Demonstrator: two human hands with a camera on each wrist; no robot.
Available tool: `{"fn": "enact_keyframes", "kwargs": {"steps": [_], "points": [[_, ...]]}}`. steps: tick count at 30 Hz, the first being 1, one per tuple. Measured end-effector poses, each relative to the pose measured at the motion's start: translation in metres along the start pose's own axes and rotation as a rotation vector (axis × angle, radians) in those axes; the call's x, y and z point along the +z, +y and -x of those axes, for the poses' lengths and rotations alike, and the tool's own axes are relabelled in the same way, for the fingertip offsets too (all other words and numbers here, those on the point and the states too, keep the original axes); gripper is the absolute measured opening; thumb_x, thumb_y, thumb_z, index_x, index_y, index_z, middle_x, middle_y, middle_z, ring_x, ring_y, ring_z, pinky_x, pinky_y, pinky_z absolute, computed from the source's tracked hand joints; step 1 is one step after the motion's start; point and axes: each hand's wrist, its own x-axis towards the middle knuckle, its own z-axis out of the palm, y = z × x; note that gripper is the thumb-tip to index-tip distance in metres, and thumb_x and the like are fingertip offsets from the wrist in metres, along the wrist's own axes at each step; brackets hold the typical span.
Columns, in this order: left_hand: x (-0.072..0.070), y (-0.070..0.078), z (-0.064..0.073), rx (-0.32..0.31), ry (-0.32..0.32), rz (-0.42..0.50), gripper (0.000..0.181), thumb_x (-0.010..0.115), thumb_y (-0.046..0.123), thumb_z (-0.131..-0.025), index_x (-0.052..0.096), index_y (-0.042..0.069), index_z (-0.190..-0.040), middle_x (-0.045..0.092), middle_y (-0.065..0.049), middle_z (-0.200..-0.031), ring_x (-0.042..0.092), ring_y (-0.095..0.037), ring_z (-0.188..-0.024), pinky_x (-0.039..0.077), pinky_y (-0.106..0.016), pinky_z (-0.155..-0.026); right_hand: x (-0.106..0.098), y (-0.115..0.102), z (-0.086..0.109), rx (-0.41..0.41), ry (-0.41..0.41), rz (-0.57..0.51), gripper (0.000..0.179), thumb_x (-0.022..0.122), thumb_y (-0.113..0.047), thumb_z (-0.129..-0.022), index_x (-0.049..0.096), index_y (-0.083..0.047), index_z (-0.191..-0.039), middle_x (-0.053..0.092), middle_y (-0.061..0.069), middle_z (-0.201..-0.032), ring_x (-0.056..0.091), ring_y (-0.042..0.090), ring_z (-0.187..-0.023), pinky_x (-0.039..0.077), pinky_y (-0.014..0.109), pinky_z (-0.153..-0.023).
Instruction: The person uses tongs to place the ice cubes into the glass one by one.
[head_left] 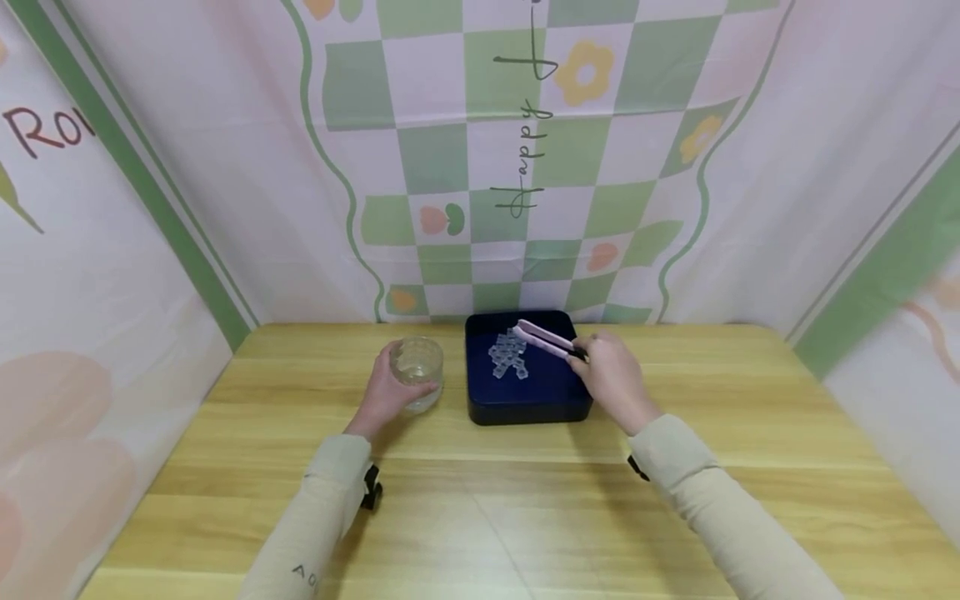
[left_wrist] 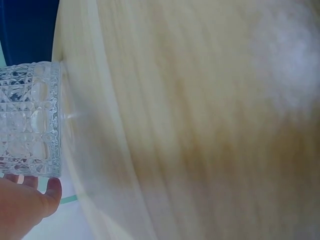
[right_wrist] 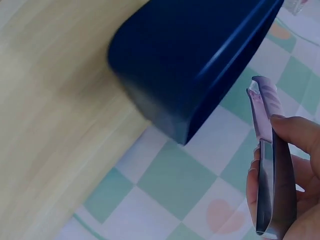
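Box: one, dark blue [head_left: 555, 387], on the bench [head_left: 480, 508] by its back edge, the landmark for what follows.
Cubes: one clear cluster [head_left: 507, 354] inside the box, left of its middle; they overlap too much to count.
Glass: one, clear, with a cut pattern [head_left: 422, 354], on the bench just left of the box, not touching it, tilted slightly if at all; I cannot tell.
Tongs: one pair, pink tips and dark handles [right_wrist: 281, 155], over the right half of the box, tips above the cubes' far edge. Something clear shows between the tips, too small to name.
Left hand: grasping the glass [head_left: 386, 392], left of the box; thumb across the near side, fingers round the far side, forearm slanting in from the front.
Right hand: grasping the tongs [head_left: 617, 379] at the box's right edge; thumb on one arm, fingers curled on the other, wrist angled inward so the tips point left.
Sleeves: two, pale, left [head_left: 315, 504] and right [head_left: 723, 496], both in front of the box.
Cloth: green-and-white checks [head_left: 431, 158], upright behind the box.
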Motion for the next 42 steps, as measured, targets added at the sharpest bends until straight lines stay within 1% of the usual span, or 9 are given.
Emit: {"fn": "enact_keyframes", "kwargs": {"steps": [3, 7, 10, 17, 22, 26, 30, 37, 42], "points": [[0.000, 0.000, 0.000, -0.011, -0.009, -0.006, 0.100, 0.085, 0.021, -0.069, 0.025, 0.006, -0.147, 0.036, -0.020, -0.145, 0.038, -0.038, -0.134, 0.035, -0.055, -0.112, 0.000, -0.009, -0.001, -0.014, 0.001, -0.015, 0.028, 0.070, -0.014, -0.084, 0.070, 0.004, -0.106, 0.063, 0.019, -0.091, 0.060, 0.036, -0.086, 0.050, 0.049, -0.073], [0.000, 0.000, 0.000, -0.015, -0.011, -0.005, 0.101, 0.085, 0.021, -0.069, 0.024, 0.006, -0.147, 0.036, -0.021, -0.145, 0.038, -0.039, -0.134, 0.035, -0.056, -0.111, 0.003, -0.024, -0.002, -0.067, 0.017, -0.026, 0.027, 0.072, -0.014, -0.082, 0.071, 0.003, -0.103, 0.064, 0.018, -0.089, 0.061, 0.035, -0.083, 0.050, 0.047, -0.072], [0.000, 0.000, 0.000, -0.018, -0.010, -0.003, 0.101, 0.086, 0.021, -0.068, 0.024, 0.005, -0.147, 0.036, -0.021, -0.145, 0.039, -0.039, -0.133, 0.035, -0.056, -0.111, 0.005, -0.035, -0.002, -0.099, 0.013, -0.021, 0.027, 0.073, -0.015, -0.082, 0.071, 0.002, -0.102, 0.063, 0.016, -0.087, 0.061, 0.032, -0.079, 0.051, 0.044, -0.071], [0.002, 0.000, 0.001, -0.006, -0.019, -0.001, 0.100, 0.085, 0.020, -0.069, 0.024, 0.003, -0.147, 0.036, -0.023, -0.144, 0.039, -0.040, -0.133, 0.035, -0.056, -0.110, 0.011, -0.064, -0.004, -0.114, -0.053, -0.025, 0.027, 0.072, -0.019, -0.084, 0.072, -0.002, -0.105, 0.063, 0.011, -0.090, 0.061, 0.026, -0.081, 0.054, 0.040, -0.069], [0.003, 0.001, 0.002, -0.013, -0.027, 0.004, 0.101, 0.085, 0.020, -0.069, 0.023, 0.004, -0.147, 0.035, -0.022, -0.146, 0.039, -0.040, -0.133, 0.034, -0.056, -0.111, 0.019, -0.078, -0.003, -0.134, -0.088, -0.027, 0.027, 0.073, -0.021, -0.084, 0.072, -0.005, -0.105, 0.064, 0.009, -0.092, 0.062, 0.023, -0.083, 0.056, 0.037, -0.070], [0.004, 0.001, 0.003, -0.013, -0.035, 0.011, 0.102, 0.085, 0.020, -0.068, 0.023, 0.005, -0.147, 0.035, -0.021, -0.147, 0.038, -0.039, -0.134, 0.033, -0.055, -0.112, 0.023, -0.086, -0.001, -0.154, -0.088, -0.029, 0.026, 0.073, -0.021, -0.084, 0.072, -0.005, -0.105, 0.066, 0.009, -0.095, 0.064, 0.024, -0.089, 0.056, 0.038, -0.075], [0.006, 0.001, 0.002, 0.004, -0.040, 0.018, 0.102, 0.086, 0.019, -0.067, 0.024, 0.004, -0.147, 0.036, -0.021, -0.146, 0.039, -0.039, -0.133, 0.034, -0.054, -0.112, 0.026, -0.090, 0.000, -0.162, -0.086, -0.029, 0.025, 0.073, -0.020, -0.083, 0.073, -0.005, -0.103, 0.066, 0.009, -0.096, 0.064, 0.025, -0.090, 0.057, 0.038, -0.076], [0.009, 0.003, 0.002, 0.031, -0.046, 0.036, 0.100, 0.085, 0.016, -0.067, 0.025, 0.002, -0.146, 0.037, -0.022, -0.146, 0.040, -0.040, -0.133, 0.034, -0.054, -0.112, 0.028, -0.092, 0.002, -0.171, -0.084, -0.033, 0.024, 0.074, -0.021, -0.082, 0.073, -0.006, -0.101, 0.066, 0.008, -0.093, 0.064, 0.024, -0.085, 0.056, 0.039, -0.072], [0.012, 0.006, 0.002, 0.034, -0.051, 0.039, 0.100, 0.086, 0.016, -0.067, 0.026, 0.003, -0.146, 0.036, -0.021, -0.146, 0.040, -0.039, -0.133, 0.034, -0.053, -0.112, 0.027, -0.091, 0.003, -0.157, -0.084, -0.030, 0.025, 0.073, -0.021, -0.083, 0.073, -0.005, -0.102, 0.064, 0.009, -0.091, 0.064, 0.025, -0.080, 0.056, 0.040, -0.069]]}}
